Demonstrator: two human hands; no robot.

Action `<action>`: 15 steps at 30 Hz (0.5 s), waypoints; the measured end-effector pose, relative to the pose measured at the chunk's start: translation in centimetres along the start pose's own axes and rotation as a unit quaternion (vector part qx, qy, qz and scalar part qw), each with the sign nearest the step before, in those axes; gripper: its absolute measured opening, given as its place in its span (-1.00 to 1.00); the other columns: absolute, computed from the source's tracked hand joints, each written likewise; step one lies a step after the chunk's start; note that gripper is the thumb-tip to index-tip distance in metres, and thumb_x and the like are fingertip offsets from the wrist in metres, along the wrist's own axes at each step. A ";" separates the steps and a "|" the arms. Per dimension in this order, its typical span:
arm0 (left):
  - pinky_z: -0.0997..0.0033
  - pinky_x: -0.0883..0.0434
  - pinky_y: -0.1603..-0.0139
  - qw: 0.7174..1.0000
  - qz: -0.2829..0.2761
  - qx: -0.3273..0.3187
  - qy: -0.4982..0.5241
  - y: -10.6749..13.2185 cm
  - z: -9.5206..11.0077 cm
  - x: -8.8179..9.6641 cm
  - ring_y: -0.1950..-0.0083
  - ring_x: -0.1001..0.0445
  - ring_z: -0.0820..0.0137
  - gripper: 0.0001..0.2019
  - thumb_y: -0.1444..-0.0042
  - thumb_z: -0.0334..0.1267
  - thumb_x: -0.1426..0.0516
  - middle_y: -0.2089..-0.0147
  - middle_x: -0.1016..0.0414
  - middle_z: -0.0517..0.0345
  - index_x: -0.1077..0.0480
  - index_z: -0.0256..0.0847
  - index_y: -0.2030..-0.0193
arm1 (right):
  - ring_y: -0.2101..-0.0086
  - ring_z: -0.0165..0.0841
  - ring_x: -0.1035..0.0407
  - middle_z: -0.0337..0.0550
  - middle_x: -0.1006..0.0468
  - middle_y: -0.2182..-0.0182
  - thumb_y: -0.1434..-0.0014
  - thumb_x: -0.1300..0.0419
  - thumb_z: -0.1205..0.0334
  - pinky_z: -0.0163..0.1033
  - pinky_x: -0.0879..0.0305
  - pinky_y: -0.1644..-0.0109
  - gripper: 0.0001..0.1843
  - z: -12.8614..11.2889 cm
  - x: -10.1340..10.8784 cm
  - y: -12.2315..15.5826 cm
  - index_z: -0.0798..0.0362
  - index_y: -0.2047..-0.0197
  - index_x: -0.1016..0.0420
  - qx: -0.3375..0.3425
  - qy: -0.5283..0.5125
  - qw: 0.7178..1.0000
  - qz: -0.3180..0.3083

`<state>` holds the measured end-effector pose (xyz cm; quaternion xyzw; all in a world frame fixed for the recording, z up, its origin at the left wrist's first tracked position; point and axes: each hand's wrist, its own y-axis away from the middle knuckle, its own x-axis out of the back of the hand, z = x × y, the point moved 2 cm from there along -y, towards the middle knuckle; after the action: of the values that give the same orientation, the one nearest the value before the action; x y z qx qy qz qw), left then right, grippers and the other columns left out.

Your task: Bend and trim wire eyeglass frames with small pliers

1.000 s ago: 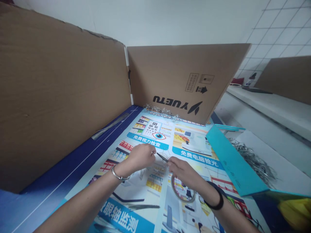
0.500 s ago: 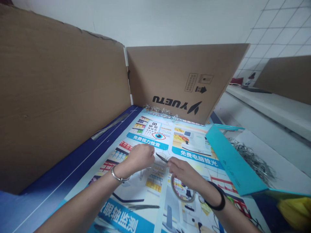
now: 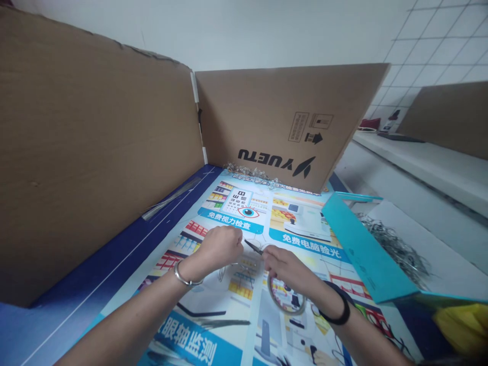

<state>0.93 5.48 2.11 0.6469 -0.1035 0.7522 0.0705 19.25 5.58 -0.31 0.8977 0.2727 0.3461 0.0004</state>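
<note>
Below the YUETU cardboard panel [image 3: 263, 117], the right hand [image 3: 284, 267] still pinches a thin dark rod [image 3: 253, 247], its tip meeting the curled-shut left hand [image 3: 219, 249]. Neither hand has shifted over the poster [image 3: 301, 226] since half a second ago.

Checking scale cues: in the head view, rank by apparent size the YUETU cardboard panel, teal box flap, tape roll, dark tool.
1. YUETU cardboard panel
2. teal box flap
3. tape roll
4. dark tool, partly hidden

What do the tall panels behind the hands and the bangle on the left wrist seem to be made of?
Panels: brown cardboard, matte, with a ragged top edge and printed box marks. Bangle: probably metal, as it is silver, thin and shiny, catching light.
</note>
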 end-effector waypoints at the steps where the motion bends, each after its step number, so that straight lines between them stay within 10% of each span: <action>1: 0.41 -0.19 0.44 1.000 0.000 0.002 0.001 0.0 0.0 0.0 0.38 -0.44 0.31 -0.81 0.06 -0.38 0.04 0.40 -0.50 0.07 -0.40 -0.19 0.47 | 0.44 -0.42 -0.28 -0.24 -0.41 0.45 -0.19 0.13 0.16 -0.33 -0.08 0.43 -0.77 0.0 0.0 0.0 0.02 0.45 -0.21 -0.002 -0.002 1.000 0.002; 15: 0.37 -0.24 0.40 0.999 0.021 0.010 -0.022 0.0 0.3 -0.1 0.34 -0.46 0.27 -0.79 0.04 -0.39 0.06 0.35 -0.52 0.06 -0.40 -0.19 0.39 | 0.49 -0.45 -0.33 -0.21 -0.42 0.44 -0.23 0.13 0.12 -0.35 -0.19 0.43 -0.73 1.1 -0.4 -0.3 0.05 0.41 -0.23 -0.016 -0.100 0.994 -0.034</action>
<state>1.25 5.42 2.09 0.6614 -0.1110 0.7403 0.0456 19.50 5.87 -1.45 0.9178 0.2959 0.2591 0.0539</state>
